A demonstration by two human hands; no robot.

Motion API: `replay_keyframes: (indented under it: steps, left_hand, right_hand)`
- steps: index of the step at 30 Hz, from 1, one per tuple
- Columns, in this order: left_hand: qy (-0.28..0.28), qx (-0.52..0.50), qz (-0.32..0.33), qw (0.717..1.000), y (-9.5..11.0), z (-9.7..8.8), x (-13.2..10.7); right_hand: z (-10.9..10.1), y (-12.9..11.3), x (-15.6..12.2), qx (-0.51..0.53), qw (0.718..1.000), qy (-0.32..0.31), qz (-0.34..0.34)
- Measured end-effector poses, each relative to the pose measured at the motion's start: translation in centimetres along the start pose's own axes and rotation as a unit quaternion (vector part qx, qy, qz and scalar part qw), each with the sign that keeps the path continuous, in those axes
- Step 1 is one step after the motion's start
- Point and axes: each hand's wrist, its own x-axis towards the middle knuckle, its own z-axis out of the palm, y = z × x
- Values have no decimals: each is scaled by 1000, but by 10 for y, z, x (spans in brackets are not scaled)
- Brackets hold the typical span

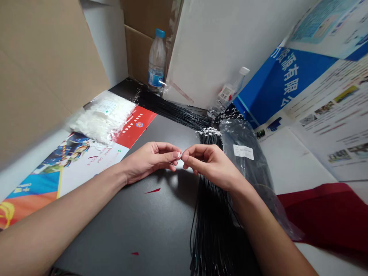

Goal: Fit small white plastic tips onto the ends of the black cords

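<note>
My left hand (155,159) is closed in a pinch on a small white plastic connector (179,154), held above the dark table. Fingertip to fingertip with it, my right hand (211,163) is also pinched shut; what lies between its thumb and forefinger is too small to make out. Under my right wrist runs a thick bundle of black wires (211,218), its far end topped with many white connectors (211,132). To the left, a clear bag of white connectors (100,117) lies on a printed poster (106,161).
More black wires (178,111) lie along the back. Behind them stand a blue-capped bottle (156,63) and a tilted clear bottle (231,90). A plastic bag with a label (244,152) lies on the right. Cardboard (48,57) rises at left; red scraps (153,190) dot the table (123,222).
</note>
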Motion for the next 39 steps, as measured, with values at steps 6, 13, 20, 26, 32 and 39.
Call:
replay_keyframes:
  steps: [6, 13, 20, 26, 32, 39]
  left_hand:
    - [-8, 2, 0, 1000, -1, -1, 0]
    - [-8, 1, -1, 1000, -2, -2, -2]
    - [7, -15, -8, 1000, -1, -1, -1]
    - [7, -16, -11, 1000, -1, -1, 0]
    - [1, 11, -4, 1000, 0, -1, -1]
    - [22, 61, -11, 998, -2, -1, 0]
  right_hand:
    - [0, 0, 0, -16, 1000, 10, -18]
    - [3, -2, -2, -69, 995, 33, -62]
    - [10, -3, -6, -197, 965, 108, -136]
    - [11, -4, -5, -212, 956, 118, -164]
    - [9, -4, -6, -222, 958, 112, -147]
    - [13, -8, -8, -290, 937, 130, -144]
